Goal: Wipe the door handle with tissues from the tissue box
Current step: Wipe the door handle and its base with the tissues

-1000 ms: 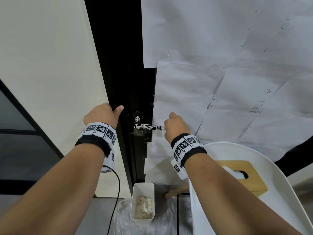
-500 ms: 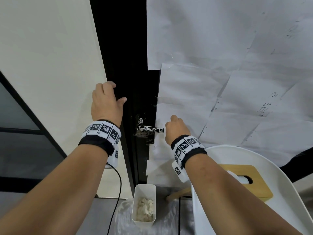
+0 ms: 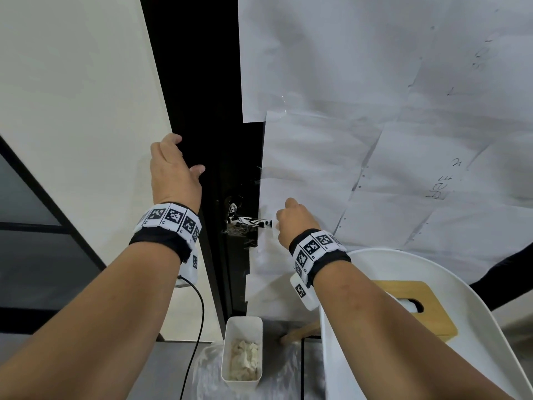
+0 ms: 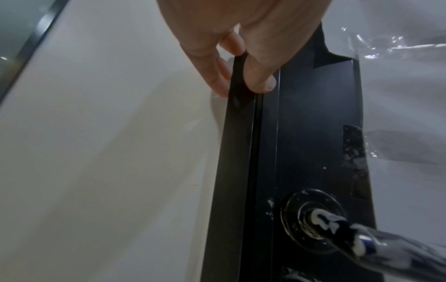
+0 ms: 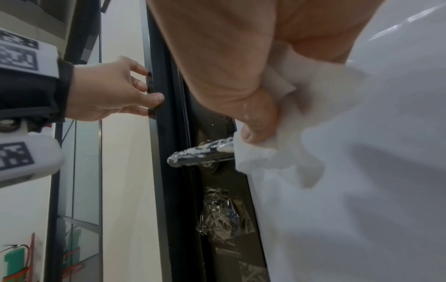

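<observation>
The black door's lever handle is smeared with white foam; it also shows as the handle low in the left wrist view. My right hand grips a white tissue wrapped round the handle's outer end. In the right wrist view the thumb pinches the tissue against the handle. My left hand holds the door's edge above the handle, thumb on the front, fingers behind it. The wooden tissue box sits on a white chair at lower right.
White paper sheets are taped over the door to the right of the handle. A white bin holding used tissues stands on the floor below, on clear plastic. A black cable hangs from my left wrist. A cream wall lies left.
My left hand has moved up the door's edge and opened from a fist into a hold on it. The right hand stays at the handle's end with the tissue.
</observation>
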`<state>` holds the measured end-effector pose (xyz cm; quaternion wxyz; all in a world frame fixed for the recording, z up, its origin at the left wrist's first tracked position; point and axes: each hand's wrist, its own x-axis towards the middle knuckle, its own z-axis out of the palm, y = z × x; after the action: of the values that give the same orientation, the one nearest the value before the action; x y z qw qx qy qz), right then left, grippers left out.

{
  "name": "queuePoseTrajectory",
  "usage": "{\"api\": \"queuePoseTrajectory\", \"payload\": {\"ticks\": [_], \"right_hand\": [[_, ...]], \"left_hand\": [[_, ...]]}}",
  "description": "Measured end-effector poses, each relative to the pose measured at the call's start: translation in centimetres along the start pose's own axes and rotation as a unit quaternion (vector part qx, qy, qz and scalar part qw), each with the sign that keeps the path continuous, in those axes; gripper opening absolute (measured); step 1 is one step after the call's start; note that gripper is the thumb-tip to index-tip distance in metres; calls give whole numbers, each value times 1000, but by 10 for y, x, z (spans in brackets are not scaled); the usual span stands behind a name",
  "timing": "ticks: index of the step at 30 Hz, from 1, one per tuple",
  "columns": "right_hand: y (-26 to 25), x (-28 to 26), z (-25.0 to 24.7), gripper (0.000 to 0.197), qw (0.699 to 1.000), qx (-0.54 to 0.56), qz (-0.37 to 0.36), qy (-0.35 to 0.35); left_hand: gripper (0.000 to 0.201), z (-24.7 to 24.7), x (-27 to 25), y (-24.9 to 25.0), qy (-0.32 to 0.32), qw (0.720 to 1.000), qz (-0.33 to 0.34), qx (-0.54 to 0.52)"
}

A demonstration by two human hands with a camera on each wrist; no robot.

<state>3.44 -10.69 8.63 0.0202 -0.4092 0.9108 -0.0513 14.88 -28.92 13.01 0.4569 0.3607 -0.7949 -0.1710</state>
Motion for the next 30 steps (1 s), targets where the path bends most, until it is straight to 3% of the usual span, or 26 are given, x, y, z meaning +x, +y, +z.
{"api": "queuePoseTrajectory", "payload": {"ticks": [6, 11, 16, 20, 30], "right_hand": [[1, 2, -6, 15, 999, 13, 1, 44], [-5, -2, 5, 14, 999, 8, -30, 37], [1, -2, -1, 20, 998, 14, -10, 54], [-3, -3, 4, 12, 999, 16, -21, 44], [-4, -5, 4, 16, 999, 20, -14, 37]], "left_hand": [[60, 0, 1, -3, -4, 1000, 6, 2], [60, 2, 0, -5, -1, 1000, 6, -3], [62, 3, 2, -8, -1, 1000, 12, -1], [67, 4, 2, -10, 3, 1000, 10, -21], [84, 2, 2, -4, -3, 1000, -6, -30]]}}
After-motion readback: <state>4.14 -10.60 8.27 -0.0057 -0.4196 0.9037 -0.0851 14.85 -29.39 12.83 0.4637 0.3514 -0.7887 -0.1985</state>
